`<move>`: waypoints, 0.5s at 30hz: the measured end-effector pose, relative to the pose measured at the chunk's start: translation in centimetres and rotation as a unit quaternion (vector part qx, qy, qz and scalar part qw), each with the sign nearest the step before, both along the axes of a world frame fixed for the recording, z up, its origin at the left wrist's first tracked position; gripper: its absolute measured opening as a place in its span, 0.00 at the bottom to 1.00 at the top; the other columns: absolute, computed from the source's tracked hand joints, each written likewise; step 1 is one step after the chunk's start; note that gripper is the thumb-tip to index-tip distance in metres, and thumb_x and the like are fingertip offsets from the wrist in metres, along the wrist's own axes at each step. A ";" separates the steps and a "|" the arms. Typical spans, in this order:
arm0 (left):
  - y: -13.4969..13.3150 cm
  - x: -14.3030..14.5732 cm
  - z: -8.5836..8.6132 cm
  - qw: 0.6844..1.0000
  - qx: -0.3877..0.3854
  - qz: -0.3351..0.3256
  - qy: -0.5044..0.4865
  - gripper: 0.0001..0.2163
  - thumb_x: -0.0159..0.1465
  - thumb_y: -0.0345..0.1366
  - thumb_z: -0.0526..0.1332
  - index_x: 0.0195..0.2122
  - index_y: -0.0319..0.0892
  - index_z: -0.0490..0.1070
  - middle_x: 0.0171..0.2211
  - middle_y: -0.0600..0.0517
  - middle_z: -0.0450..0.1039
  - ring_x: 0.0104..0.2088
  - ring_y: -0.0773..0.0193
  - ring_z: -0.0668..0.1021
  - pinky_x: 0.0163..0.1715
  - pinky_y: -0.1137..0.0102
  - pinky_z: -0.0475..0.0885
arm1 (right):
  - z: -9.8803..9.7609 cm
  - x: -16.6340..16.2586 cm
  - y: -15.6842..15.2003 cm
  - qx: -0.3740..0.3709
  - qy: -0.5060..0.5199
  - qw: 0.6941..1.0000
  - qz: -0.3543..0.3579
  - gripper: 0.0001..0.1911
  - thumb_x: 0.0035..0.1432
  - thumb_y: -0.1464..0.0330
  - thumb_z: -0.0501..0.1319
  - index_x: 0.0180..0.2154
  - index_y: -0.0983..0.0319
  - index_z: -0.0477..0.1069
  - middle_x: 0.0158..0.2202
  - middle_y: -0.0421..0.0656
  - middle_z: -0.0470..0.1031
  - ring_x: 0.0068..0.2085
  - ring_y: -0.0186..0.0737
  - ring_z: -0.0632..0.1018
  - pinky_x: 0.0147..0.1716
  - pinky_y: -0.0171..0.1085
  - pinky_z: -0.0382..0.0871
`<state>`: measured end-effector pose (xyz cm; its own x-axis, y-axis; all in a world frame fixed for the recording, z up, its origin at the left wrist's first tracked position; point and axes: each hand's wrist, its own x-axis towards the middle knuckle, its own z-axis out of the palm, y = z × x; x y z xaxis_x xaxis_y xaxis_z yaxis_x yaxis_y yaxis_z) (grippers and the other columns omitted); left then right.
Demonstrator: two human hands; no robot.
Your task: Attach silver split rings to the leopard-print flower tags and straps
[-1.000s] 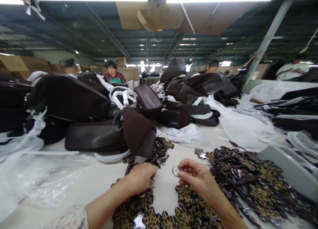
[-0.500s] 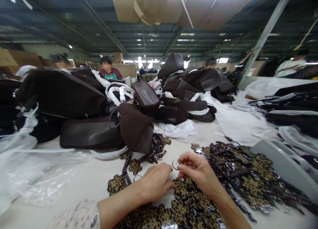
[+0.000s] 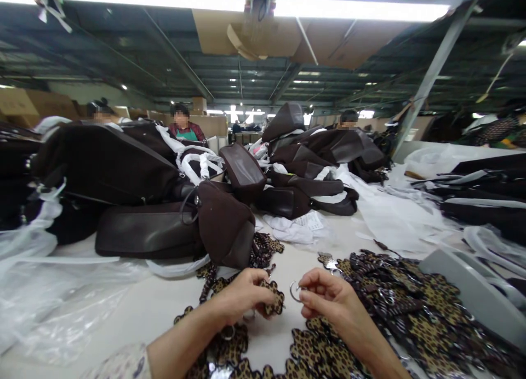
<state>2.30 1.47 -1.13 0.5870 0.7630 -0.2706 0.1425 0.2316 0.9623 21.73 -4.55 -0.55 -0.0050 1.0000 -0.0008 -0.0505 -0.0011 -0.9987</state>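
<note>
- Gripping a leopard-print flower charm [image 3: 274, 299] in the left hand [image 3: 249, 297], clamping thumb and fingers on its edge, above the tabletop [image 3: 269, 340].
- Pinching a metal ring [image 3: 293, 291] in the right hand [image 3: 326, 296], pressing thumb against fingers, near the charm but apart from it.
- Working over loose flower charms [image 3: 324, 340], having them spread below both hands.
- Having a tangled heap of charms [image 3: 431, 313] at the right, beside a grey container [image 3: 472, 288].
- Facing piled dark brown bags [image 3: 224, 220] beyond the left hand.
- Having crumpled clear plastic [image 3: 78, 308] lying at the left.
</note>
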 end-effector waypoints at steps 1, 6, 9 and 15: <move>0.2 -0.5 0.3 0.999 -0.014 0.016 -0.025 0.09 0.45 0.35 0.62 0.26 0.41 0.64 0.23 0.56 0.71 0.22 0.66 0.74 0.25 0.71 0.69 | -0.1 -0.2 -0.1 -0.007 0.004 1.000 0.008 0.13 0.47 0.62 0.73 0.29 0.61 0.74 0.20 0.33 0.73 0.22 0.32 0.76 0.23 0.32 0.72; 0.4 -1.1 1.6 0.995 -0.024 0.027 -0.091 0.08 0.43 0.32 0.62 0.23 0.41 0.63 0.22 0.54 0.73 0.22 0.65 0.76 0.25 0.72 0.68 | -0.1 -1.5 -0.4 -0.035 0.029 0.998 0.053 0.13 0.46 0.62 0.74 0.28 0.62 0.74 0.18 0.34 0.75 0.20 0.31 0.76 0.23 0.30 0.71; 0.2 -1.0 2.1 0.995 0.016 0.020 -0.098 0.05 0.44 0.31 0.62 0.21 0.39 0.66 0.21 0.54 0.73 0.23 0.67 0.74 0.27 0.73 0.67 | -0.1 -1.9 -0.4 -0.036 0.050 0.996 0.058 0.14 0.45 0.61 0.74 0.26 0.62 0.73 0.17 0.34 0.74 0.18 0.30 0.76 0.22 0.29 0.69; 0.1 -1.4 2.9 0.995 0.064 -0.001 -0.079 0.03 0.46 0.31 0.62 0.23 0.37 0.70 0.23 0.53 0.74 0.26 0.66 0.74 0.29 0.72 0.67 | -0.2 -2.1 -0.2 -0.032 0.055 0.996 0.062 0.17 0.43 0.59 0.75 0.26 0.62 0.73 0.16 0.34 0.74 0.17 0.30 0.75 0.20 0.28 0.68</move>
